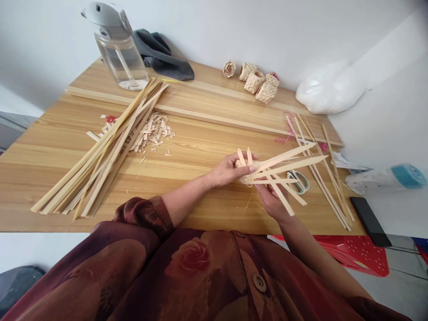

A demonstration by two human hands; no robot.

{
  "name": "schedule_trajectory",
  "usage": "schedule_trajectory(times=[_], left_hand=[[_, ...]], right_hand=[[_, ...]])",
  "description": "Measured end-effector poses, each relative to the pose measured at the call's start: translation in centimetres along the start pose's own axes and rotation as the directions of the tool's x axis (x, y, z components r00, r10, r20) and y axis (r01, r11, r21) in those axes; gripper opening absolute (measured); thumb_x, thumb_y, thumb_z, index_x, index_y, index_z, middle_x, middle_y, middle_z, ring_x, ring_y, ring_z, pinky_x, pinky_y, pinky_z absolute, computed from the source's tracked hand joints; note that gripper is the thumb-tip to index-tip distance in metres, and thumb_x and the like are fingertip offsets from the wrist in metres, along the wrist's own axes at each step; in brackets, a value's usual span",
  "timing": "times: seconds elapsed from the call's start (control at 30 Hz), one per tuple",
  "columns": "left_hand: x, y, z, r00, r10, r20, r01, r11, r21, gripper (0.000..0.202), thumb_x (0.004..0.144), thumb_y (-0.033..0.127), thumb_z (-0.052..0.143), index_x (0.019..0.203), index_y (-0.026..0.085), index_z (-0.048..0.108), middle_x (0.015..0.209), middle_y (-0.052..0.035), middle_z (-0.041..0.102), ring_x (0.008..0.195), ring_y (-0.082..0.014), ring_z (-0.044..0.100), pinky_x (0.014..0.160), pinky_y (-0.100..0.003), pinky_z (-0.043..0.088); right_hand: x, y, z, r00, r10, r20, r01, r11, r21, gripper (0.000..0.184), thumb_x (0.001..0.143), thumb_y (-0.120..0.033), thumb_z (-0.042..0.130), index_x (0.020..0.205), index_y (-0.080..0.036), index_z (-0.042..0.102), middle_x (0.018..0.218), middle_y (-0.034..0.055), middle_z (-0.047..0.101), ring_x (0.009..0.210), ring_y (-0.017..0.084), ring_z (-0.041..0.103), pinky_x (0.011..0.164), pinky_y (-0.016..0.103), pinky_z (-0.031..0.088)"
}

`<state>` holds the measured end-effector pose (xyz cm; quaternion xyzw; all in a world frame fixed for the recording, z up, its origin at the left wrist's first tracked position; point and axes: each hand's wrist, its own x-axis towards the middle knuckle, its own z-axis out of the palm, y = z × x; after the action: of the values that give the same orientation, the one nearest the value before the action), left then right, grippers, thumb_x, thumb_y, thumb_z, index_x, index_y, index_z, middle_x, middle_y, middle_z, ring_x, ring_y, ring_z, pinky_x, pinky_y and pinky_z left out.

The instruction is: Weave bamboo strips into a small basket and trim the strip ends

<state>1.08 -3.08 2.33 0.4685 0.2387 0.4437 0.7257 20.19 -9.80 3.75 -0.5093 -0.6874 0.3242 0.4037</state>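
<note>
Several flat, pointed strips [286, 157] fan from woven piece [246, 179]; left grip [231, 170] pinching it, right grip [271, 205] unclear.

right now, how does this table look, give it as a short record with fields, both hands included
left hand: holding the woven piece, thumb on top
right hand: at the same piece, partly hidden by its splayed strips
left side: strip bundle, pile of offcuts, clear bottle
right side: loose strips, scissors, black phone
back: dark cloth, five small woven items, white bag
</note>
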Motion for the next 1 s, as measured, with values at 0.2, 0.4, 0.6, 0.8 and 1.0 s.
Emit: schedule_trajectory(times=[0.2,0.4,0.6,0.8,1.0], left_hand=[[0.4,-0.5,-0.4,0.997,0.053,-0.06,-0.054,0.998,-0.013,0.055,0.073,0.049,0.088,0.114,0.016,0.073,0.107,-0.0083,0.076,0.092,-0.0169,0.069,0.087,-0.032,0.054],[0.3,-0.4,-0.7,0.997,0.059,-0.039,-0.06,0.998,-0.017,0.051,0.073,0.049,0.088,0.111,0.017,0.076,0.112,-0.0092,0.077,0.098,-0.0182,0.07,0.094,-0.034,0.052],[-0.2,-0.1,-0.3,0.996,0.055,-0.067,-0.056,0.998,-0.022,0.048,0.079,0.055,0.082,0.107,0.016,0.079,0.109,-0.0094,0.077,0.092,-0.0171,0.069,0.09,-0.032,0.052],[0.0,-0.3,0.0,0.997,0.057,-0.06,-0.058,0.998,-0.02,0.046,0.077,0.053,0.083,0.104,0.016,0.079,0.108,-0.0085,0.077,0.094,-0.0179,0.068,0.09,-0.032,0.051],[0.1,-0.2,-0.1,0.998,0.042,-0.047,-0.043,0.999,-0.022,0.044,0.077,0.048,0.084,0.105,0.016,0.078,0.104,-0.0076,0.077,0.087,-0.0152,0.066,0.086,-0.03,0.051]], right_hand=[[1.3,-0.7,-3.5,0.993,0.064,-0.102,-0.05,0.989,0.136,0.024,0.087,-0.03,0.077,0.111,-0.03,0.076,0.109,0.0041,0.079,0.101,0.027,0.075,0.095,0.046,0.06],[0.7,-5.3,-8.6,0.982,-0.038,-0.184,0.049,0.997,0.055,0.023,0.086,-0.017,0.072,0.106,-0.027,0.078,0.111,0.0049,0.077,0.106,0.023,0.072,0.092,0.035,0.057],[-0.3,-8.6,-6.6,0.961,-0.1,0.257,0.212,0.863,-0.459,0.027,0.084,-0.031,0.08,0.111,-0.026,0.076,0.097,0.0039,0.077,0.078,0.02,0.069,0.069,0.032,0.054],[0.0,-6.1,-4.5,1.0,-0.018,0.019,0.025,0.878,-0.478,0.016,0.091,-0.039,0.073,0.095,-0.025,0.08,0.075,0.0015,0.076,0.052,0.014,0.057,0.051,0.03,0.044],[0.8,-5.1,-3.9,0.989,0.137,-0.048,-0.145,0.96,-0.241,0.014,0.089,-0.033,0.071,0.09,-0.022,0.079,0.086,0.0052,0.078,0.07,0.019,0.068,0.063,0.031,0.053]])
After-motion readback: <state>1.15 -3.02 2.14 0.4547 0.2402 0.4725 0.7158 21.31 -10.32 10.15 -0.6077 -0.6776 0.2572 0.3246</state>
